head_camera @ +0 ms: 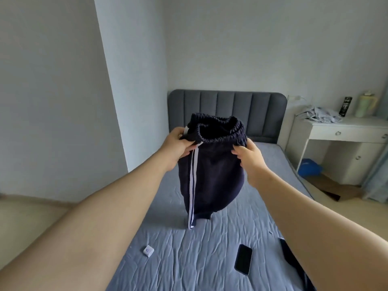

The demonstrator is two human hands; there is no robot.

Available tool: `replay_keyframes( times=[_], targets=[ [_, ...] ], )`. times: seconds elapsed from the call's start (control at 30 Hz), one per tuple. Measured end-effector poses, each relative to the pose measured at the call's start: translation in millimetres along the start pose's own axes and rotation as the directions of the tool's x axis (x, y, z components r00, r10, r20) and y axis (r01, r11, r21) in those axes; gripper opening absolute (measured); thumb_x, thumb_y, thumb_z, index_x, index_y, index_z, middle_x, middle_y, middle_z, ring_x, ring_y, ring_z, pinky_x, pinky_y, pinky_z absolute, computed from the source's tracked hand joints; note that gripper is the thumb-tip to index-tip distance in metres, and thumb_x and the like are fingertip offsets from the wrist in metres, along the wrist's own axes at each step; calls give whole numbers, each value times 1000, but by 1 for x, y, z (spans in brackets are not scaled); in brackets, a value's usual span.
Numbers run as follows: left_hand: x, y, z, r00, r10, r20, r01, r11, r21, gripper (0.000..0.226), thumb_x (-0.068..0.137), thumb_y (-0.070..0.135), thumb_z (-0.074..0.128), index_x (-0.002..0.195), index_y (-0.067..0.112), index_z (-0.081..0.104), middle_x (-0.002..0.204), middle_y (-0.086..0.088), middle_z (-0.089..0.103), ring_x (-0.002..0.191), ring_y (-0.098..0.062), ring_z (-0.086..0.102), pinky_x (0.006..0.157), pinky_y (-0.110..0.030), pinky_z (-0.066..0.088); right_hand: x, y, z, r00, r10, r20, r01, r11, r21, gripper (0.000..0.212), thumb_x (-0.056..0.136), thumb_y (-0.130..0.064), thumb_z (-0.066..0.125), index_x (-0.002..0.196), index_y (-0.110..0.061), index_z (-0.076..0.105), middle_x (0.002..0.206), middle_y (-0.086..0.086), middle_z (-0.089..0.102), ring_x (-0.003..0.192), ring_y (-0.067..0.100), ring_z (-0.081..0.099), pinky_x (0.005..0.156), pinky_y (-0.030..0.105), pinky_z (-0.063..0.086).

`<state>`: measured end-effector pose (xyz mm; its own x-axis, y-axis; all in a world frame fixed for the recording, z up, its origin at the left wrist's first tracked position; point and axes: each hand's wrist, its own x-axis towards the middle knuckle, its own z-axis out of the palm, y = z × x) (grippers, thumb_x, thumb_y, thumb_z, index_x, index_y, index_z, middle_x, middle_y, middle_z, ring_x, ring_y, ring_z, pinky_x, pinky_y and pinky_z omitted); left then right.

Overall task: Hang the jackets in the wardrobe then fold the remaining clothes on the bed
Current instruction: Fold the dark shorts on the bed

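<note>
Navy trousers [212,175] aloft over the bed [210,259] — waistband pinched in left hand [178,144] and right hand [249,156].

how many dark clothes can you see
2. The trousers are held up by the left hand and right hand over the bed; a second dark piece lies at the bed's right edge, partly hidden. More may lie out of view.

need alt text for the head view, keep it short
A left hand and right hand hold navy pants up by the waistband over a bed. A phone lies on the bed near the camera; a white desk stands to the right.
</note>
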<state>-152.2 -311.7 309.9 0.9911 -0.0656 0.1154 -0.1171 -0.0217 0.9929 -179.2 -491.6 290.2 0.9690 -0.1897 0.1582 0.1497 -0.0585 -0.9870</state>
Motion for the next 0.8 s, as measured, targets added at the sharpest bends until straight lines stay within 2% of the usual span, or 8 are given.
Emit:
replay_keyframes(
  times=[0.07,0.13,0.23,0.33,0.43,0.57,0.7,0.8],
  targets=[
    [-28,-35,3,991,-124,-49,127,990,59,13,93,7,52,93,21,49,94,5,60,74,-6,61,71,-20,45,-26,32,-5,997,82,6,-82,997,-7,19,93,-7,49,91,-22,59,79,-7,59,73,7,54,66,18,45],
    [-59,-71,5,972,-211,-108,226,963,150,17,90,8,57,102,19,49,85,3,56,65,-5,53,54,-13,40,-56,69,-12,982,189,8,-188,981,-50,17,89,-7,54,83,-21,63,84,2,65,83,17,58,82,34,49],
    [-108,-112,9,939,-311,-149,337,916,216,17,85,5,64,88,16,52,72,4,52,61,-5,47,46,-11,35,-99,118,-26,933,359,-7,-357,927,-110,6,77,-17,64,71,-18,65,98,18,68,90,29,62,93,47,50],
    [-163,-146,16,901,-404,-158,433,864,259,28,79,1,69,69,18,49,69,3,54,64,-7,48,49,-14,36,-150,159,-42,873,488,2,-483,864,-142,16,55,-28,63,65,-16,64,85,14,61,76,28,57,72,34,49],
    [-208,-174,18,867,-484,-119,496,814,303,27,74,1,74,70,15,52,72,3,57,72,-10,52,59,-18,36,-195,170,-50,834,548,60,-536,832,-141,8,71,-14,64,64,-19,63,86,9,58,80,24,52,71,33,42],
    [-248,-206,17,815,-574,-73,565,763,314,33,73,5,77,100,15,61,96,0,65,96,-17,59,81,-24,41,-229,188,-54,776,622,105,-613,783,-108,10,83,5,52,87,-2,59,83,10,56,74,23,49,57,28,36],
    [-261,-227,11,789,-604,-114,607,734,307,26,71,8,79,85,19,60,95,-2,67,96,-20,61,80,-26,45,-245,203,-50,720,688,89,-679,726,-110,23,84,4,52,104,14,56,86,11,55,69,23,48,56,27,35],
    [-254,-239,5,776,-621,-112,623,728,285,26,72,7,78,86,18,59,94,-2,67,93,-19,62,79,-26,46,-243,210,-42,700,709,86,-703,705,-97,15,84,3,52,97,8,59,86,12,55,66,22,48,56,27,37]
  ],
)
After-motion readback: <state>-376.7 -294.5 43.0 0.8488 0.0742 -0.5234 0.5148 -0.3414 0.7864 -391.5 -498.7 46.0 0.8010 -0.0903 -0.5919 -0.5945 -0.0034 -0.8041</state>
